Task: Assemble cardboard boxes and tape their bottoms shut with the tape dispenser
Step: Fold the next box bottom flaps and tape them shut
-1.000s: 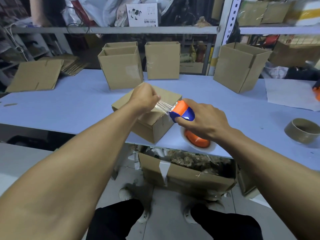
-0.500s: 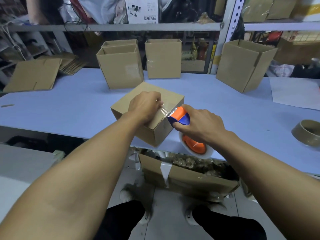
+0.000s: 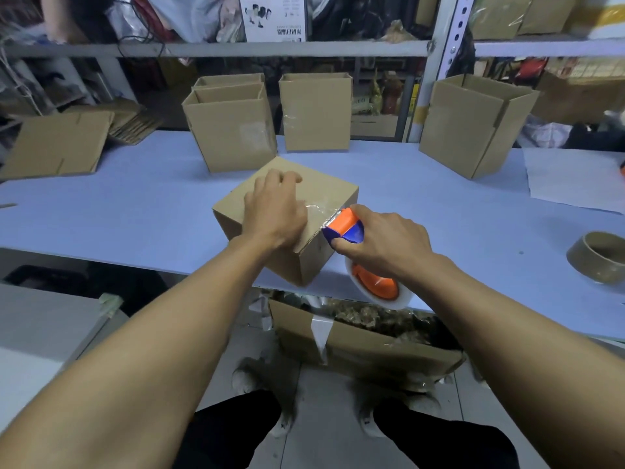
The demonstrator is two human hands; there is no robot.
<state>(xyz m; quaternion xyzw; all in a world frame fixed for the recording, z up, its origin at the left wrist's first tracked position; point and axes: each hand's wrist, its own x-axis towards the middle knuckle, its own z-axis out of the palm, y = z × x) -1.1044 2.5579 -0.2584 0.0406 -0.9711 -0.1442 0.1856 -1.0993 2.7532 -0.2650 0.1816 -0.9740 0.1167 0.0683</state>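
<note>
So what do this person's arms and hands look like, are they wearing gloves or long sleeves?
No gloves and no sleeves in view. Both forearms are bare all the way to the bottom corners of the picture. The left hand and right hand are bare too, with no watch, ring or wristband that I can see. Below, the person wears dark trousers and light-coloured shoes.

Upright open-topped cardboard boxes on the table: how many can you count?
4: two nested-looking at back left, one back centre, one back right. Others may be hidden.

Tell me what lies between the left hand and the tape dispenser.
In the head view, shiny clear tape on the box top spans from left hand to tape dispenser.
</note>
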